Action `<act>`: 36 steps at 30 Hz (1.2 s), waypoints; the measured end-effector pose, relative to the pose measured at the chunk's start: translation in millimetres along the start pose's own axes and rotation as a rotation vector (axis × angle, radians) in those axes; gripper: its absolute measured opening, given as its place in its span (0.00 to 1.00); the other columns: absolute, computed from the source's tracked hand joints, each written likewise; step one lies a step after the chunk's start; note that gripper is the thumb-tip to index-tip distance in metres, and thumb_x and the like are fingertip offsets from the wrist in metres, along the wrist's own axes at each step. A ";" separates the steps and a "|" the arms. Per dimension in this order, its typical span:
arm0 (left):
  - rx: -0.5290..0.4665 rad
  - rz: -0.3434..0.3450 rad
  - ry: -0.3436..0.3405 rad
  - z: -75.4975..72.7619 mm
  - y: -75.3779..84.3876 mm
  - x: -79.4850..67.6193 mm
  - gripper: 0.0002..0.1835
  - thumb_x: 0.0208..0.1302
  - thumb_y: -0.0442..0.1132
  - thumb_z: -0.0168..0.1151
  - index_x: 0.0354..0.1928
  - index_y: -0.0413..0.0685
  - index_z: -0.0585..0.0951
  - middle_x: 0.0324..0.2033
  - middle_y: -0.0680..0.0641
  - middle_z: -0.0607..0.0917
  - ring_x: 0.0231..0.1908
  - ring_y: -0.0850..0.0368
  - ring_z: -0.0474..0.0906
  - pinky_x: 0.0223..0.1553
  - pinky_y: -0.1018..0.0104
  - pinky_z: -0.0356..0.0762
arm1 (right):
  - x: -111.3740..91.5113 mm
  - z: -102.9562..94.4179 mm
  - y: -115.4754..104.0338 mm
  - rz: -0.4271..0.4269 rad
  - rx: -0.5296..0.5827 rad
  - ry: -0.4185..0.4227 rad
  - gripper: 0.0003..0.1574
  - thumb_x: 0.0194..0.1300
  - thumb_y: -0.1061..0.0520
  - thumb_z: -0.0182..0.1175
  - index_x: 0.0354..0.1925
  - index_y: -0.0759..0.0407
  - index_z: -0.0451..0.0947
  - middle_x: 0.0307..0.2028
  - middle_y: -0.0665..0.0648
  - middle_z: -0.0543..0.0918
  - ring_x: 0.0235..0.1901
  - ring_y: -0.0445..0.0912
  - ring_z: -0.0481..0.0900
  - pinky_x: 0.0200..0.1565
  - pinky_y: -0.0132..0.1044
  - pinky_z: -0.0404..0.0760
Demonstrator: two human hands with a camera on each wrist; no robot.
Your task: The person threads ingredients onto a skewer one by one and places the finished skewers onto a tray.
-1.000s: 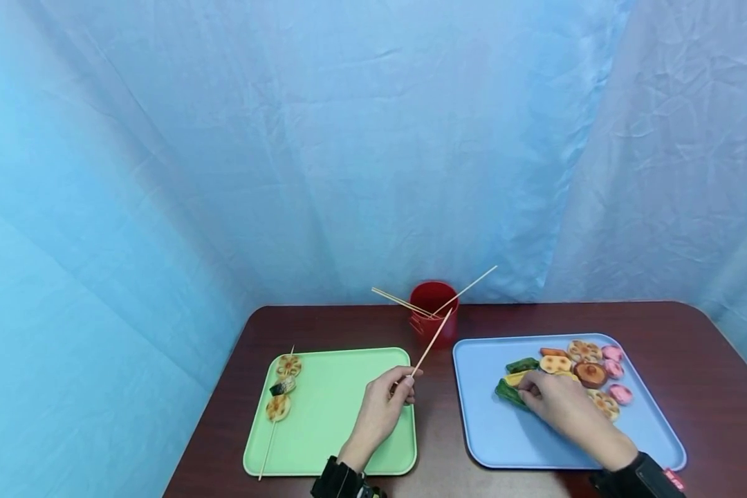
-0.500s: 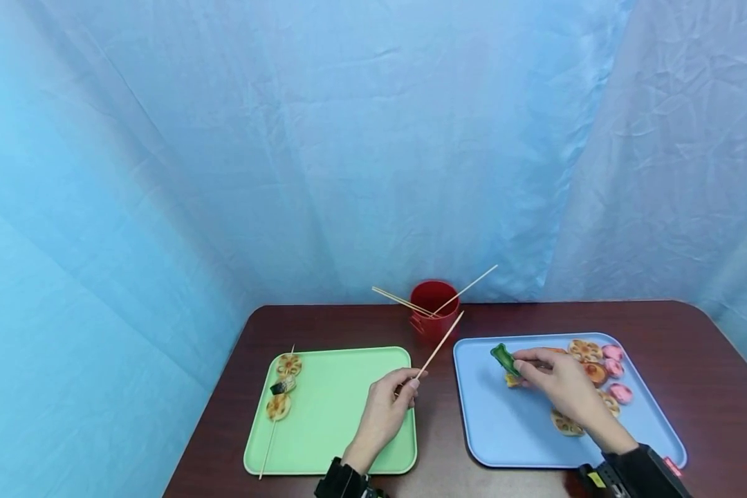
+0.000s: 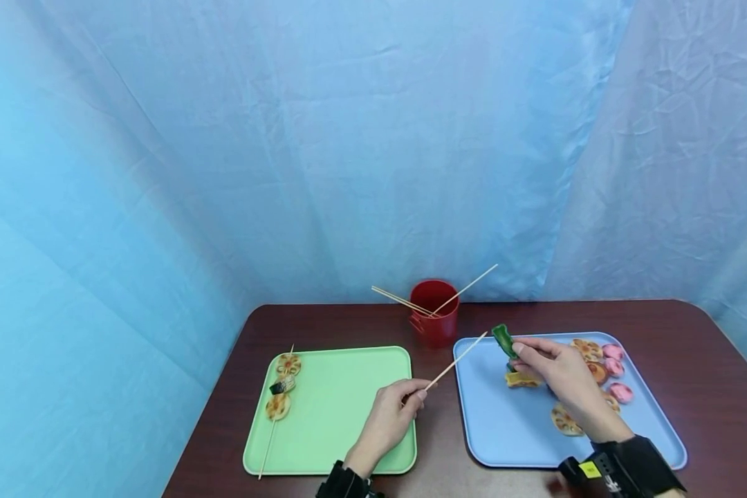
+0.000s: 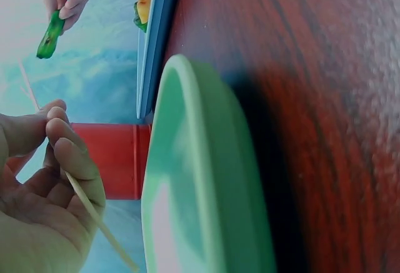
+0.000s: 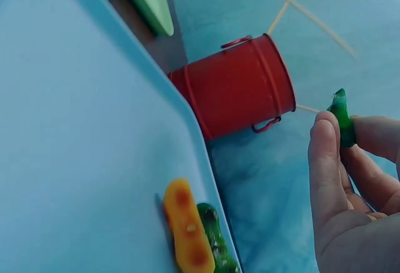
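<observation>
My left hand [image 3: 393,415] holds a thin wooden skewer [image 3: 457,360] between thumb and fingers, its bare tip slanting up and right. In the left wrist view, the skewer's other end [image 4: 106,229] runs out below the fingers. My right hand [image 3: 563,377] pinches a green pepper piece [image 3: 503,340] raised over the far left part of the blue tray [image 3: 510,443]. The skewer tip is close to the pepper's left side, with a small gap showing in the head view. A yellow piece [image 5: 187,226] and another green pepper piece [image 5: 215,238] lie on the tray below.
A green tray [image 3: 342,415] on the left bears a finished-looking skewer with lotus root slices [image 3: 278,407]. A red bucket [image 3: 438,332] with several skewers stands at the back. Pink pieces [image 3: 620,393] and a brown round piece [image 3: 597,373] lie on the blue tray's right.
My right hand has picked up the green pepper piece from the blue tray and raised it. My left hand has moved slightly right, tilting the skewer lower towards the pepper.
</observation>
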State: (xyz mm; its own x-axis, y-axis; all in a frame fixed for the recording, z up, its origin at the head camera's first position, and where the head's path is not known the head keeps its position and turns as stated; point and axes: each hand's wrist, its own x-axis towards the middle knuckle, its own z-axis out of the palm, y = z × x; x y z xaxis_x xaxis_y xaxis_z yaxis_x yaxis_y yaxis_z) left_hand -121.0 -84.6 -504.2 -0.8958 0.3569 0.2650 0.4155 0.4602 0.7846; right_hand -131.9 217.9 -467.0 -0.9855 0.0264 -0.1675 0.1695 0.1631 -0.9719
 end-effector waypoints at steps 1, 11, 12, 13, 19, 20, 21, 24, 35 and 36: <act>0.015 0.006 -0.005 0.5 0.2 0.0 0.11 0.68 0.37 0.57 0.46 0.46 0.85 0.24 0.55 0.80 0.22 0.69 0.72 0.24 0.75 0.72 | 0.0 0.7 -0.9 0.002 0.020 -0.001 0.45 0.62 0.37 0.59 0.66 0.67 0.68 0.49 0.59 0.82 0.44 0.46 0.83 0.48 0.41 0.78; 0.069 0.039 -0.014 3.4 1.2 -0.2 0.10 0.67 0.37 0.58 0.45 0.47 0.86 0.23 0.58 0.79 0.24 0.72 0.71 0.25 0.76 0.71 | 0.7 8.2 -5.0 -0.017 0.146 0.001 0.43 0.64 0.42 0.60 0.64 0.73 0.66 0.46 0.54 0.80 0.42 0.43 0.83 0.51 0.43 0.76; 0.070 0.033 -0.016 3.6 1.4 -0.1 0.10 0.67 0.37 0.58 0.45 0.48 0.86 0.23 0.59 0.79 0.24 0.72 0.71 0.25 0.76 0.71 | 1.0 8.9 -4.9 -0.019 0.151 0.000 0.43 0.64 0.42 0.60 0.64 0.72 0.67 0.46 0.54 0.80 0.42 0.43 0.83 0.51 0.43 0.76; 0.074 0.029 -0.019 3.7 1.5 -0.1 0.10 0.67 0.37 0.58 0.45 0.48 0.86 0.23 0.59 0.79 0.24 0.72 0.71 0.25 0.76 0.71 | 1.1 9.5 -5.0 -0.018 0.158 0.000 0.43 0.64 0.43 0.60 0.64 0.72 0.67 0.46 0.54 0.80 0.42 0.43 0.83 0.51 0.43 0.76; 0.084 0.017 -0.022 3.7 1.6 0.1 0.10 0.67 0.37 0.58 0.46 0.49 0.86 0.23 0.60 0.79 0.24 0.72 0.72 0.26 0.76 0.71 | 0.7 10.8 -5.1 -0.028 0.192 -0.006 0.40 0.64 0.44 0.60 0.63 0.72 0.68 0.47 0.53 0.80 0.42 0.42 0.83 0.49 0.39 0.77; 0.084 0.018 -0.021 3.7 1.5 0.0 0.10 0.67 0.37 0.58 0.46 0.48 0.86 0.24 0.59 0.79 0.24 0.72 0.72 0.26 0.75 0.71 | 0.5 10.6 -5.0 -0.030 0.194 -0.008 0.40 0.64 0.44 0.60 0.63 0.72 0.68 0.47 0.53 0.80 0.42 0.42 0.83 0.48 0.39 0.77; 0.085 0.019 -0.020 3.8 1.4 -0.1 0.10 0.67 0.37 0.58 0.46 0.48 0.86 0.24 0.59 0.79 0.24 0.71 0.72 0.26 0.75 0.71 | 0.4 10.7 -5.0 -0.029 0.199 -0.007 0.40 0.64 0.44 0.60 0.63 0.72 0.68 0.46 0.53 0.80 0.42 0.42 0.83 0.48 0.38 0.77; 0.082 0.016 -0.020 3.9 1.4 -0.5 0.10 0.67 0.36 0.58 0.45 0.47 0.86 0.24 0.59 0.80 0.25 0.72 0.72 0.26 0.76 0.71 | -0.3 11.1 -5.1 -0.035 0.202 -0.002 0.41 0.64 0.44 0.60 0.63 0.72 0.68 0.46 0.52 0.81 0.42 0.42 0.83 0.48 0.38 0.78; 0.068 -0.048 -0.047 3.1 2.9 0.5 0.11 0.68 0.38 0.58 0.47 0.47 0.86 0.25 0.59 0.80 0.25 0.71 0.72 0.26 0.74 0.71 | -1.1 11.4 -6.0 -0.061 0.228 -0.005 0.36 0.65 0.45 0.60 0.61 0.69 0.70 0.48 0.54 0.78 0.45 0.42 0.83 0.51 0.43 0.74; 0.065 -0.052 -0.049 3.1 3.2 0.6 0.11 0.68 0.38 0.58 0.47 0.47 0.86 0.25 0.59 0.80 0.25 0.71 0.72 0.26 0.74 0.71 | -1.2 11.6 -6.1 -0.065 0.226 -0.004 0.37 0.65 0.45 0.60 0.61 0.69 0.69 0.48 0.54 0.78 0.45 0.42 0.83 0.51 0.43 0.74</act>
State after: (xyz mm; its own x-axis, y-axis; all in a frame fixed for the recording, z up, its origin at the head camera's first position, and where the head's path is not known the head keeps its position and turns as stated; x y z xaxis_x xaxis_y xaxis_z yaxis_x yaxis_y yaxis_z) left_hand -119.8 -80.5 -503.3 -0.9083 0.3699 0.1956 0.3793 0.5307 0.7579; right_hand -131.7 205.4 -462.8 -0.9944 0.0191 -0.1040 0.1027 -0.0607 -0.9929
